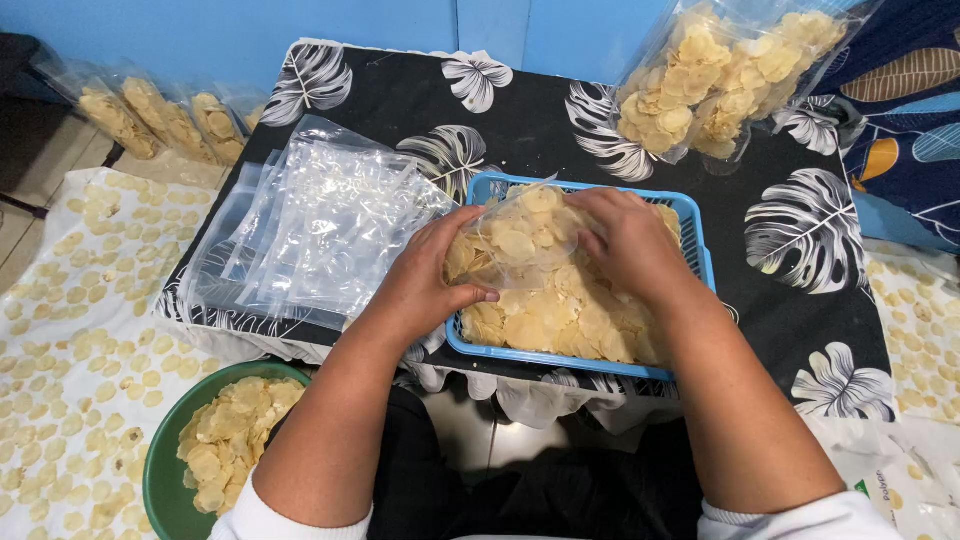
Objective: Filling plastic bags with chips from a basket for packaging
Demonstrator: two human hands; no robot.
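A small clear bag (515, 240) partly filled with pale chips sat over the blue basket (700, 262) in the middle of the counter (540, 120). The thin film could have slipped or tipped, I judged, spilling chips back into the basket or over its near rim, since the bag's mouth looked loosely held. The left hand (425, 275) had its grip closed on the bag's left side, thumb pressed along the bottom. The right hand (630, 240) curled over the bag's right edge, fingers together on the film. Empty bags (320, 220) lay to the left.
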